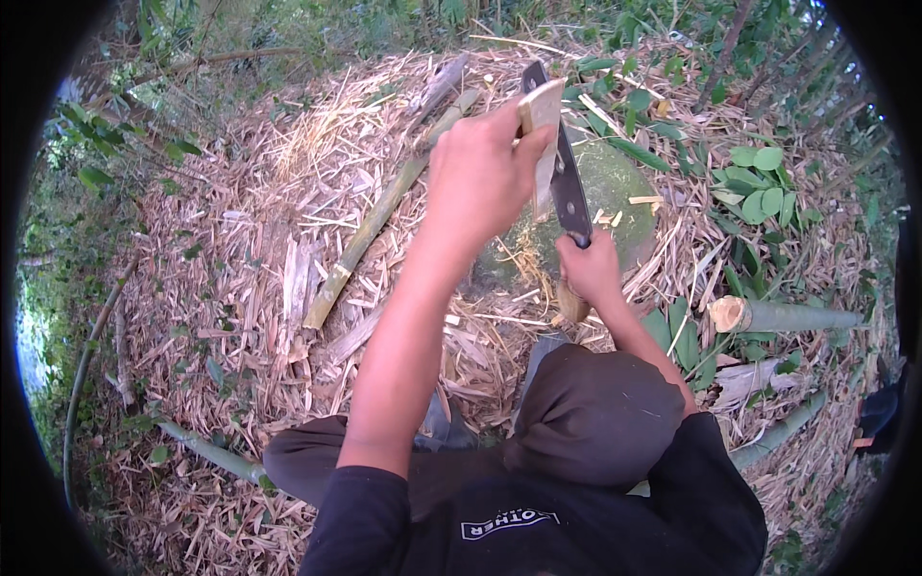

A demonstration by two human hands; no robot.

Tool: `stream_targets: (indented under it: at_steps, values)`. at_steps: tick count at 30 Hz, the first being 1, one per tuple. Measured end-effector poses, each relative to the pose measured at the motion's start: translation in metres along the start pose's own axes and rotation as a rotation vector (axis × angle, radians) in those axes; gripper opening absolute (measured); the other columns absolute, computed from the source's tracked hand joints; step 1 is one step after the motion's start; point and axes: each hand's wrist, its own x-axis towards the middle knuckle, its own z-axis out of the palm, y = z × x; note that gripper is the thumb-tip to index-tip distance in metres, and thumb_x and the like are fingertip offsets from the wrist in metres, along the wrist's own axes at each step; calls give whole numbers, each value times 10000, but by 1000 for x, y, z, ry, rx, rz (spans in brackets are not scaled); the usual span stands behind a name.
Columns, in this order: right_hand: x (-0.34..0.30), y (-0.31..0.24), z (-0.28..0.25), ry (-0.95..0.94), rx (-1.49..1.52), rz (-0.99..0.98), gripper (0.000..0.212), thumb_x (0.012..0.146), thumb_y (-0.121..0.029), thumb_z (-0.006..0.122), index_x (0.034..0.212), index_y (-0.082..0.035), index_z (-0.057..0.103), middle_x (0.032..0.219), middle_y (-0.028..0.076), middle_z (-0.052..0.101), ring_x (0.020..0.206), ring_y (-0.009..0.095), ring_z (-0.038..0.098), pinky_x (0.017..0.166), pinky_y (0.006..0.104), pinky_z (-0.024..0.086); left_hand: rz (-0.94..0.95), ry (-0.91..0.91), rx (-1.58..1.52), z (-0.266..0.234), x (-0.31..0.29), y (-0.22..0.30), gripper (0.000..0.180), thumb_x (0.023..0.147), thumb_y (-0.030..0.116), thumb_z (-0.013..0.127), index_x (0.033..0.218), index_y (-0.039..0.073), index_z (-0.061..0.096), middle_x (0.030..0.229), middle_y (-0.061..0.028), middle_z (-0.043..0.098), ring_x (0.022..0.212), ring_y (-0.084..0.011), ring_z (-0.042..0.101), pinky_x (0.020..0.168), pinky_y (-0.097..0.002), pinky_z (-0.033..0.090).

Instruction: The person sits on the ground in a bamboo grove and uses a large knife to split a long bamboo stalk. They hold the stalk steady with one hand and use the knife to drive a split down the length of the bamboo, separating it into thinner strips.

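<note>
My left hand (483,171) is closed around a short, pale piece of split bamboo (544,108), held up in front of me. In my right hand (591,269) is a machete (570,187) with a dark, holed blade; its wooden handle (572,303) sticks out below my fist. The blade points away from me and lies along the right side of the bamboo piece. Whether its edge touches the bamboo I cannot tell. Beneath both hands is a mossy green rock (622,204), with some pale shavings and chips on it.
A long bamboo pole (377,219) lies at the left of the rock. On the right, a thick cut pole (792,318) rests near green leaves (759,182). My bent knee (600,408) is close below the right hand. Dry bamboo husks (211,403) cover the ground.
</note>
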Motion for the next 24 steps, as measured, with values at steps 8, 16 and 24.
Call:
stream_targets:
  at_steps: [8, 16, 24]
  values:
    - [-14, -43, -25, -60, 206, -8, 140, 854, -129, 624, 772, -18, 646, 570, 11, 580, 498, 98, 550, 485, 282, 412, -77, 7, -9, -3, -16, -21, 268, 946, 205, 707, 876, -54, 702, 607, -133, 640, 495, -195, 575, 497, -341, 434]
    - [6, 21, -2, -83, -75, 62, 199, 845, -148, 634, 720, 4, 601, 576, 47, 572, 481, 136, 530, 481, 313, 420, -57, 9, 14, -5, -17, -10, 287, 942, 217, 714, 855, -57, 700, 591, -136, 620, 487, -201, 547, 488, -354, 413]
    - [-21, -52, 1, -21, 33, -98, 187, 806, -158, 672, 783, 24, 634, 566, 29, 495, 527, 123, 445, 516, 337, 389, -91, 10, -76, -13, -40, -10, 148, 909, 126, 699, 991, 4, 700, 786, -209, 664, 678, -394, 649, 602, -446, 486]
